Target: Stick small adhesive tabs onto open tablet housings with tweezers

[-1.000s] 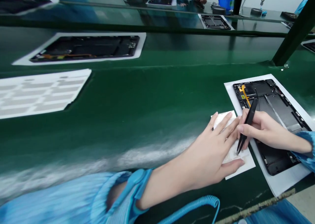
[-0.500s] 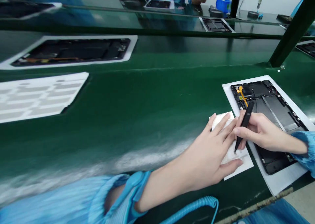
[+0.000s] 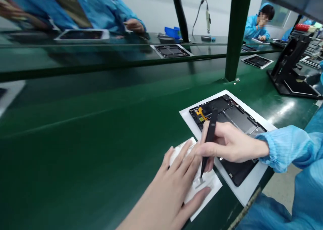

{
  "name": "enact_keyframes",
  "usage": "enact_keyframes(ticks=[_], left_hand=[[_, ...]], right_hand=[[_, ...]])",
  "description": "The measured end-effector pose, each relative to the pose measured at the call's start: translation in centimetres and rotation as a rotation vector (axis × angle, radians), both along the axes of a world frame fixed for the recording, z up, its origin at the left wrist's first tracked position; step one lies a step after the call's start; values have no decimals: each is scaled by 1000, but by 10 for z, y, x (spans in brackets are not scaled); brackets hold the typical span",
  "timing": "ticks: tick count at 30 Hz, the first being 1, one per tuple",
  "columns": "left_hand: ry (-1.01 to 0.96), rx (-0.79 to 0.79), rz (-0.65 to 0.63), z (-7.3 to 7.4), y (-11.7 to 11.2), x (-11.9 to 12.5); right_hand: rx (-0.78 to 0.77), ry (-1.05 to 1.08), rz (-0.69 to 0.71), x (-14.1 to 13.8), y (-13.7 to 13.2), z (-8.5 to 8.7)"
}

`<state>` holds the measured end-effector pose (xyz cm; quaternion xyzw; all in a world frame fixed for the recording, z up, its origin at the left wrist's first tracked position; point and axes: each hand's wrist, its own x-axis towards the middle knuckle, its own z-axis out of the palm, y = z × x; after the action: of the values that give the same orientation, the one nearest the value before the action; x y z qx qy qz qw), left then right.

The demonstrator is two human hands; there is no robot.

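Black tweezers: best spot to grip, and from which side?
Probably mid-shaft, from the right, as the right hand does: the black tweezers stand steep and slim, pointing down at the white card, while the left hand spreads over the card just left of them.

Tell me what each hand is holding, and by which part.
The right hand holds the black tweezers around mid-length, tips pointing down. The left hand grips nothing; it lies spread on the white sheet.
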<state>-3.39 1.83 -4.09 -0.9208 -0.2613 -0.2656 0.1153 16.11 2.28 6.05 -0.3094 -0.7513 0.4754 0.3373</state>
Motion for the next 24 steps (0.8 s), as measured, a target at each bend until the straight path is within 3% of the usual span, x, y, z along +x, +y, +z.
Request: enact_keyframes(ticks=[4,9,12,17,24], left_hand=[[-88,-31,-19,9,-10,4],[-274,-134,-307,26,-35,24],[-311,-186,-382,31,-41,37],[-287,-209,-352,34,-40,41],[-208,-240,-314,44,-44,37]], right_hand=[[57,138,-213,21,-36,2],[261,190,-668,46,-80,-34],[297,209,-852,47,-94,-55],[257,232,-973,35,-98,-69],[271,244,-980,26,-100,-74]])
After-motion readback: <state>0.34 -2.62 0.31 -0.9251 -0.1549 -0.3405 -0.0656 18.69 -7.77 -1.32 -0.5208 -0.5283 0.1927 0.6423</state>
